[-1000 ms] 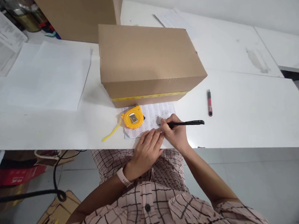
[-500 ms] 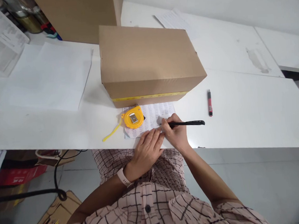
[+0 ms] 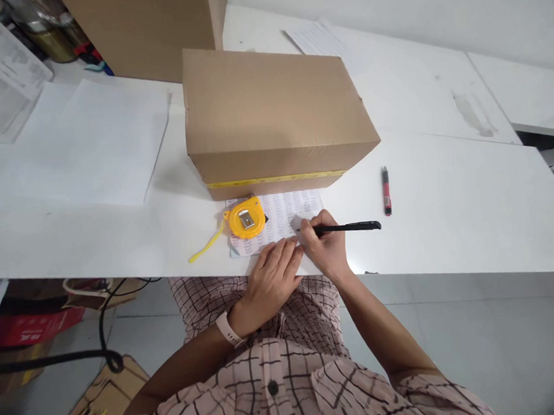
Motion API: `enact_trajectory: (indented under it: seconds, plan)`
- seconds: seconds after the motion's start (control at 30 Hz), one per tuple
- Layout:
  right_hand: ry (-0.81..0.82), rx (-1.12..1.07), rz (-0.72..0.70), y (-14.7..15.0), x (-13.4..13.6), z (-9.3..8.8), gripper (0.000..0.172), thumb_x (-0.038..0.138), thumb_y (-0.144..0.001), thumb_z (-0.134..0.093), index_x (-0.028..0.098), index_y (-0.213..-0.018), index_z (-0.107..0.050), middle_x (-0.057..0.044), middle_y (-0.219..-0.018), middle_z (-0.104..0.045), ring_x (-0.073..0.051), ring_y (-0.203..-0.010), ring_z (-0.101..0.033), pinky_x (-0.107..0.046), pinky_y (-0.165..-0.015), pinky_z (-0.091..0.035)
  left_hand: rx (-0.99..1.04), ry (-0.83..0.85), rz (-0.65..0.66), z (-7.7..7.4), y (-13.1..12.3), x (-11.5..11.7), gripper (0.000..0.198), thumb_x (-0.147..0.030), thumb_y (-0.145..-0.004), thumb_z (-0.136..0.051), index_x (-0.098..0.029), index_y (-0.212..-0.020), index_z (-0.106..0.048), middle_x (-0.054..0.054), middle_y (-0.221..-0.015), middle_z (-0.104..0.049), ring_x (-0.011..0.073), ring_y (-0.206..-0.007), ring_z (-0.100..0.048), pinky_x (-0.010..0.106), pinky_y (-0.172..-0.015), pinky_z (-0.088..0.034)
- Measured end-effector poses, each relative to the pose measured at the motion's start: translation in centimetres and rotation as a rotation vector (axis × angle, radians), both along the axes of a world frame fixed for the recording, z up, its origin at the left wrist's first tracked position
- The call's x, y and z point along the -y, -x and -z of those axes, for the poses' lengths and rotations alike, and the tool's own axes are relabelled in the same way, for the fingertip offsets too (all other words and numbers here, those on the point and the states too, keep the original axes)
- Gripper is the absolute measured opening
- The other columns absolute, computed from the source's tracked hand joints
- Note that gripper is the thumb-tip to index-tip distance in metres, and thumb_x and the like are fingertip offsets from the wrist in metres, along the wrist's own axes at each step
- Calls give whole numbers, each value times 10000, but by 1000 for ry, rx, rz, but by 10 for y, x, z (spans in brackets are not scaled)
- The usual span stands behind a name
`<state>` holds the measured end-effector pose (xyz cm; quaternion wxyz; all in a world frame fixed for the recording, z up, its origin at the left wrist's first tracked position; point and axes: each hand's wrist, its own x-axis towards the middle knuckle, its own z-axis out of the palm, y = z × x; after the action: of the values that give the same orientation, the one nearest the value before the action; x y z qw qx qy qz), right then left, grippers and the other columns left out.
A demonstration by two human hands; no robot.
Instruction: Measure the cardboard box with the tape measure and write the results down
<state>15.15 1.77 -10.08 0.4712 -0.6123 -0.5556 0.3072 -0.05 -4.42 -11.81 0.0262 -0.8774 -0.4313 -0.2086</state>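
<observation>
My right hand [image 3: 326, 247] is closed around a black pen [image 3: 349, 227], its tip down at a sheet of paper [image 3: 280, 213] covered in columns of handwriting. Flat across the sheet's lower edge lies my left hand [image 3: 275, 276], fingers stretched out and holding nothing. A yellow tape measure [image 3: 246, 218] rests on the left part of the sheet, its yellow strap trailing onto the table. Right behind the paper stands a closed cardboard box [image 3: 275, 113] with a yellow measuring tape strip [image 3: 277, 179] along its front side.
A red and black pen [image 3: 386, 191] lies to the right on the white table [image 3: 449, 221]. Blank white sheets [image 3: 97, 144] are at the left. Behind the box stand a bigger carton [image 3: 151, 33] and a printed paper [image 3: 315, 37]. A black cable [image 3: 45, 361] hangs at lower left.
The view has shifted very slightly. Both hands keep nearly the same place and grip, and the black pen's back end has tipped a touch to the right.
</observation>
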Motion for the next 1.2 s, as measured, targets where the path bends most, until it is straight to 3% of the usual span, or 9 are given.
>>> enact_trajectory:
  seconds: [1.03, 1.2]
  plan:
    - [4, 21, -22, 1, 0, 2, 297, 255, -868, -603, 237, -647, -405, 72, -551, -393, -98, -520, -386, -262, -515, -335, -2, 21, 2, -1, 0, -1, 452, -328, -990, -561, -77, -1366, -572, 164, -1427, -607, 282, -1311, -568, 428, -1132, -425]
    - [-55, 96, 64, -6, 3, 0, 279, 309, -924, -574, 244, -710, -406, 57, -612, -423, -115, -563, -412, -275, -559, -368, 98, 60, 31, -6, 0, -1, 452, -310, -959, -616, -72, -1340, -563, 177, -1399, -620, 304, -1277, -582, 456, -1091, -459]
